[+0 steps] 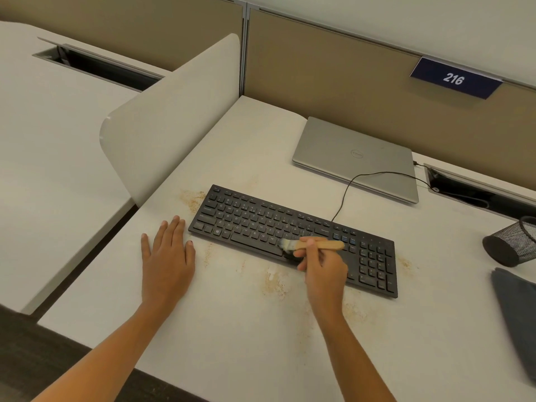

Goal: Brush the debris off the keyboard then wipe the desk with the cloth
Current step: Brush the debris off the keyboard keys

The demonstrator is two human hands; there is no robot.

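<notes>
Brushing the keyboard (293,239): my right hand (322,266) grips the brush (314,245), left hand (166,256) spread flat on the tabletop (232,329); next I'd sweep crumbs (274,282) clear

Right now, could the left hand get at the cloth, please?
Probably not easily: the left hand lies flat left of the keyboard, the cloth is far right, and the right hand with the brush is between.
</notes>
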